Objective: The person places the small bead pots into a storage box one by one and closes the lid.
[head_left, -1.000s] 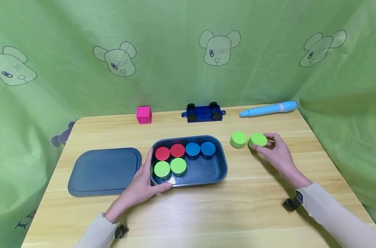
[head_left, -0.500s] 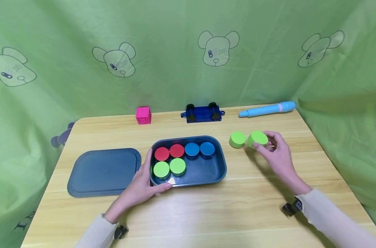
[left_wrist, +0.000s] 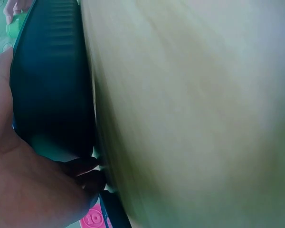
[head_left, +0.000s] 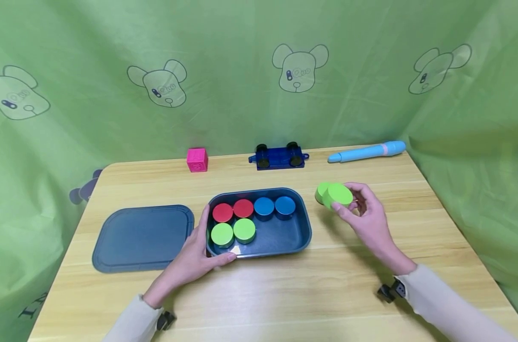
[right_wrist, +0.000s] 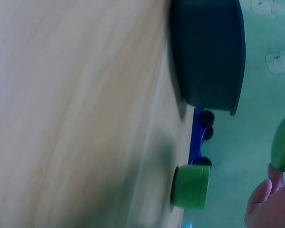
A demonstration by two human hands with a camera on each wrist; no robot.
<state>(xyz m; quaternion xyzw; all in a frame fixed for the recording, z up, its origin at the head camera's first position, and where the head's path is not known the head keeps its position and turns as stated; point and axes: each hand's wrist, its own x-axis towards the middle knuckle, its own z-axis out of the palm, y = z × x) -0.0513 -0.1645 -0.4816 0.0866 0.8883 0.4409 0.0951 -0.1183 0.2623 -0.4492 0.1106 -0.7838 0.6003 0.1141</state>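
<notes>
My right hand (head_left: 367,218) pinches a short green cylinder (head_left: 339,195) between thumb and fingers, raised above the table right of the dark blue box (head_left: 284,240). Behind it, partly hidden in the head view, a second green cylinder (right_wrist: 191,186) stands on the table. My left hand (head_left: 193,259) holds the box at its near left corner, thumb along the near wall and fingers along the left end. Inside are two red cylinders (head_left: 243,208) and two blue cylinders (head_left: 264,207) in the back row. Two green cylinders (head_left: 244,230) sit at front left.
A flat dark blue lid (head_left: 143,237) lies left of the box. Along the table's back edge are a pink cube (head_left: 197,160), a blue toy car base (head_left: 280,157) with its wheels up, and a light blue pen (head_left: 367,152). A green curtain (head_left: 229,71) hangs behind.
My right hand has lifted its green cylinder off the table and moved it left, in front of the other loose green one. My left hand and the box stay put.
</notes>
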